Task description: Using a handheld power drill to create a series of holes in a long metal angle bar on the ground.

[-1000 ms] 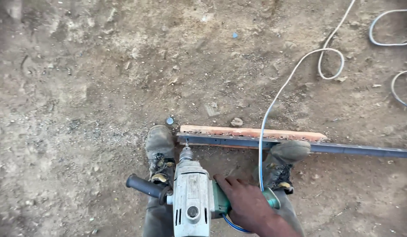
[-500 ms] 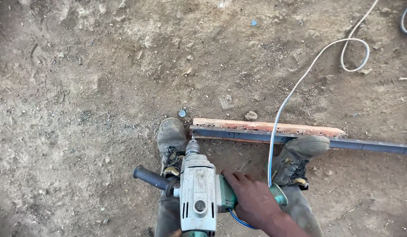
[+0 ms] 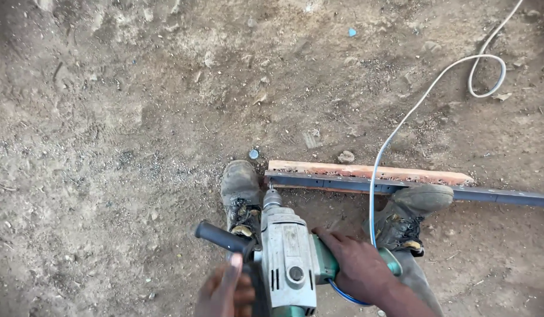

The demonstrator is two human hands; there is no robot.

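A grey and green electric drill (image 3: 290,258) points down at the left end of a dark metal bar (image 3: 401,188) lying on the dirt. My right hand (image 3: 357,267) grips the drill's green rear handle. My left hand (image 3: 225,290) rises from the bottom edge, fingers curled, just below the drill's black side handle (image 3: 222,236) and near the drill body. My two worn boots (image 3: 241,194) (image 3: 410,214) stand on either side of the drill, the right one on the bar. An orange wooden strip (image 3: 371,172) lies along the bar's far side.
A pale power cable (image 3: 401,126) runs from the drill up to the right and loops near the top right corner. Bare, pebbly dirt ground (image 3: 137,117) lies all around. A small round metal piece (image 3: 253,154) and a stone (image 3: 346,157) lie by the strip.
The view has shifted so the bar and boots sit higher in frame. My left hand has come into sight beneath the side handle. The right hand stays on the drill.
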